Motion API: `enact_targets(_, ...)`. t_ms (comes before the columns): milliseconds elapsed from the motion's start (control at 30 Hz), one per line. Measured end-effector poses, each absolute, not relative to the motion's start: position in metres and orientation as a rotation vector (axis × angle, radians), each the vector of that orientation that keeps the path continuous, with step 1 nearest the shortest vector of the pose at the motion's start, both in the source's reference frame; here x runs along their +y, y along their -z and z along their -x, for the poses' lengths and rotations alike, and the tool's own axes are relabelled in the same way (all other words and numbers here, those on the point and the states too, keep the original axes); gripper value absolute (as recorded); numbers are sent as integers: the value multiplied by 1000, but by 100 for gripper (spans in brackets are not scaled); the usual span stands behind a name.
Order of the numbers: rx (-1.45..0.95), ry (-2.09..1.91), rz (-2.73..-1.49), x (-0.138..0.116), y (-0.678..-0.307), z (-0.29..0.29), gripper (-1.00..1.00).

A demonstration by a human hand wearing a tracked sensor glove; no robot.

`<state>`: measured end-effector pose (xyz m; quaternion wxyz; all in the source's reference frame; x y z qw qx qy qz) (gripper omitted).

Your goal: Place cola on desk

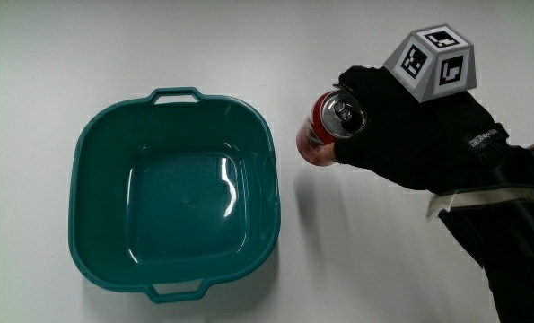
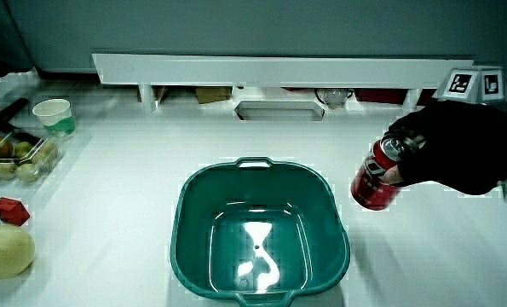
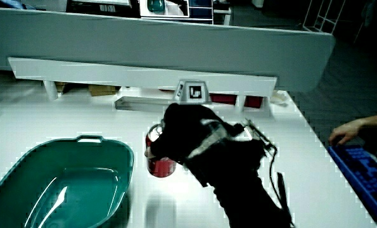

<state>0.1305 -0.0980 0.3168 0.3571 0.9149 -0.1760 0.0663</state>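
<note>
White tabletop [image 1: 159, 45] spreads out with a teal basin [image 1: 87, 179] sitting empty on it. Just beside the basin, the gloved hand [image 1: 419, 135] has its fingers wrapped around a red cola can [image 1: 325, 130], holding it upright by its side, seemingly a little above the table.

The table holds 1 cola can [image 1: 325, 130], 1 teal basin [image 1: 173, 202], 1 paper cup [image 2: 53, 116], 1 pear [image 2: 5, 252], 1 red block [image 2: 10, 210].
</note>
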Motion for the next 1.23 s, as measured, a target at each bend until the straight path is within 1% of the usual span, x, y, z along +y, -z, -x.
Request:
enact_targets(267,-409,-133,-2297,-98,-354,-134,0)
enact_targets(467,-388,-123,-2247,-94,-374,-136,0)
enact_targets(700,-390,-85,-2217,-90,-388,-133,0)
enact_targets(833,-379,-97,-2234,-92,-386,-135,0)
enact_targets(933,-384,-102,-2224,-91,-386,-133,0)
enact_targets(1233,-363,-130,-2156,-91,-391,-140,-45)
